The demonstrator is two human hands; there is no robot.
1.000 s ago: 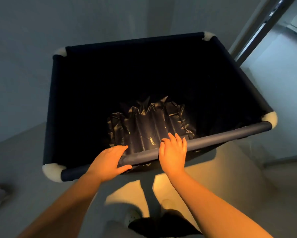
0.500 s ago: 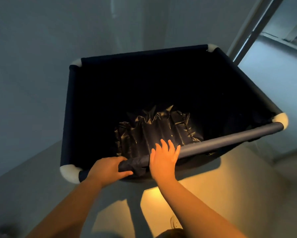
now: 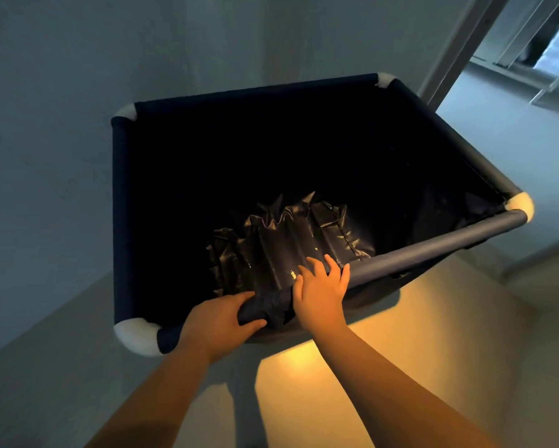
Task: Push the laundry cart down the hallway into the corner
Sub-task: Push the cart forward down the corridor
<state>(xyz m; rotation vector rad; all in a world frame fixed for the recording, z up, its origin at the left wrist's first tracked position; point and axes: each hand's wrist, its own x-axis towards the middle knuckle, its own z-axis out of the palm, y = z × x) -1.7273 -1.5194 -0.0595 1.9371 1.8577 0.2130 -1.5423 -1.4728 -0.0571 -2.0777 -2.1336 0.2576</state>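
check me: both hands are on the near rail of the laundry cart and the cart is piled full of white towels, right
Not quite. Both the left hand and right hand are on the laundry cart's near rail, but the head view shows only a crumpled dark plastic bag inside, no white towels.

A plain grey wall (image 3: pixel 78 92) fills the view from nine to twelve o'clock, dim and bluish in the low light. At one o'clock a pale door frame (image 3: pixel 459 46) slants upward, and beyond it at two o'clock a brighter room shows slatted blinds (image 3: pixel 527 37). The smooth floor (image 3: pixel 465 334) spreads from three to seven o'clock, with a warm yellow patch of light (image 3: pixel 384 344) at five o'clock.
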